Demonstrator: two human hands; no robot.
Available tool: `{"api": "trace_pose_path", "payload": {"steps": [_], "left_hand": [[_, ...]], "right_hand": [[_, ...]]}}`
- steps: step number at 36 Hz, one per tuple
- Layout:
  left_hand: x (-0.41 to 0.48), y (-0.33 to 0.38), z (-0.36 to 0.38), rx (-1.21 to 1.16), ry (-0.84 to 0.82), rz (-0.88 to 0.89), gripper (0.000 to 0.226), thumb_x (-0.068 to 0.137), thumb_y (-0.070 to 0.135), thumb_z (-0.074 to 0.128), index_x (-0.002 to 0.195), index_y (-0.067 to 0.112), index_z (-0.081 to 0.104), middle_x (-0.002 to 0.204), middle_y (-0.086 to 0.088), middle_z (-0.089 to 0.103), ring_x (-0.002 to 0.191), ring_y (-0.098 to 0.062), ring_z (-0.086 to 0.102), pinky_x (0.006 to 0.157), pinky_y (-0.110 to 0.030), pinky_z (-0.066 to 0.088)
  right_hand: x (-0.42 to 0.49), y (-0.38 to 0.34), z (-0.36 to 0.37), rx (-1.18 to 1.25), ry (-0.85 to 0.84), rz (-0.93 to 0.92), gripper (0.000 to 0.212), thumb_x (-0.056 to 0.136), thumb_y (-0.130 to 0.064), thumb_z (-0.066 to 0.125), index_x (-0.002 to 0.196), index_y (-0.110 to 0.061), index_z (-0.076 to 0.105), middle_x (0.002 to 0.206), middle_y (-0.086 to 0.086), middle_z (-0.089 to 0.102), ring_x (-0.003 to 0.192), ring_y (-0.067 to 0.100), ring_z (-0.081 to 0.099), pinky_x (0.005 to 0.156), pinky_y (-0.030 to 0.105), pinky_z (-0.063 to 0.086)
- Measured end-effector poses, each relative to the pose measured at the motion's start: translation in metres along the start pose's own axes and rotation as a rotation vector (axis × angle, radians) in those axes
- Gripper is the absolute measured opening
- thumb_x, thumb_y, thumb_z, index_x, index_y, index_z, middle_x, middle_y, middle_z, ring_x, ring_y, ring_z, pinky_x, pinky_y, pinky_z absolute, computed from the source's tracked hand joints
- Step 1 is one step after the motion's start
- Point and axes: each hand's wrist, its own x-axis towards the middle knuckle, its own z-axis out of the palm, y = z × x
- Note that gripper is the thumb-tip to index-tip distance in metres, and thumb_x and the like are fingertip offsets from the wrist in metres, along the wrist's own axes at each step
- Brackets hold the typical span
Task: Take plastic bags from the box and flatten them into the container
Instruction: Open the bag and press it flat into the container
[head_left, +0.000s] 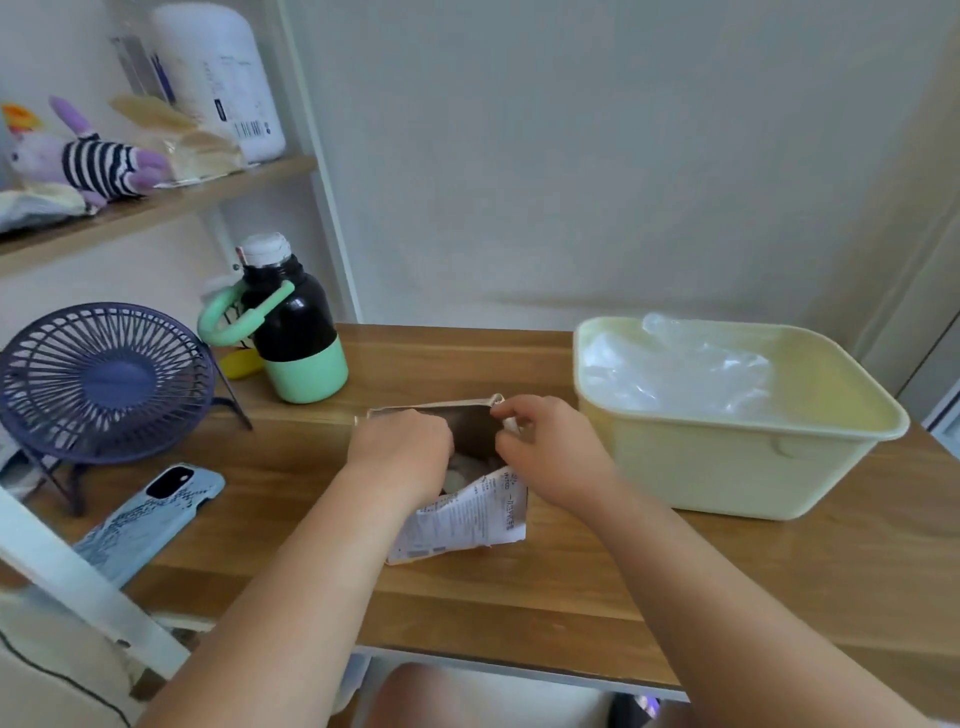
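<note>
The box opens upward. The left hand reaches inside, and its finger state cannot be determined. The right hand pinches the far right rim.

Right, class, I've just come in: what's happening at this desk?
A person is working at a wooden desk. Their left hand reaches down into an open cardboard box. Its fingers are hidden inside, so its grip cannot be judged. The right hand pinches the box's far rim, as if to steady it. To the right of the box, a pale yellow container already holds crumpled clear plastic bags.
</note>
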Motion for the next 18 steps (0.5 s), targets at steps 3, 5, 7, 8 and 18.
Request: {"api": "trace_pose_path", "payload": {"steps": [3,5,7,8,18], "left_hand": [[0.004,0.000,0.004,0.005,0.023,-0.009,0.032,0.092,0.011,0.051,0.112,0.030,0.068,0.102,0.004,0.064,0.089,-0.018,0.057,0.066,-0.028,0.039],[0.005,-0.002,0.005,-0.013,0.038,-0.015,0.030,0.092,0.013,0.053,0.110,0.031,0.069,0.102,0.004,0.065,0.091,-0.018,0.059,0.066,-0.027,0.040],[0.007,-0.002,0.007,-0.033,0.063,-0.026,0.028,0.092,0.015,0.053,0.105,0.031,0.071,0.100,0.005,0.066,0.090,-0.018,0.059,0.067,-0.028,0.041],[0.008,-0.002,0.008,-0.041,0.078,-0.035,0.026,0.092,0.015,0.054,0.102,0.031,0.072,0.098,0.005,0.066,0.088,-0.018,0.060,0.066,-0.028,0.041],[0.000,-0.016,0.018,-0.528,0.348,0.114,0.016,0.095,0.036,0.056,0.086,0.040,0.070,0.086,0.019,0.068,0.079,-0.001,0.060,0.064,-0.025,0.049]], "right_hand": [[-0.002,0.004,0.001,0.017,0.002,-0.016,0.036,0.094,-0.019,0.050,0.128,-0.026,0.056,0.122,-0.002,0.051,0.092,0.006,0.044,0.064,0.006,0.031],[-0.002,0.006,0.001,0.033,0.009,-0.019,0.035,0.094,-0.020,0.049,0.128,-0.027,0.057,0.115,-0.005,0.049,0.090,0.005,0.043,0.060,0.001,0.030],[-0.002,0.007,0.002,0.050,0.013,-0.012,0.035,0.094,-0.020,0.049,0.127,-0.028,0.057,0.110,-0.008,0.045,0.089,0.004,0.044,0.059,0.000,0.030],[-0.002,0.008,0.002,0.062,0.015,-0.007,0.034,0.094,-0.020,0.049,0.127,-0.028,0.057,0.109,-0.009,0.045,0.088,0.004,0.044,0.060,0.000,0.030],[-0.002,0.010,0.005,0.161,0.005,0.035,0.029,0.093,-0.022,0.052,0.121,-0.029,0.060,0.113,-0.004,0.053,0.080,0.003,0.051,0.062,0.004,0.036]]}}
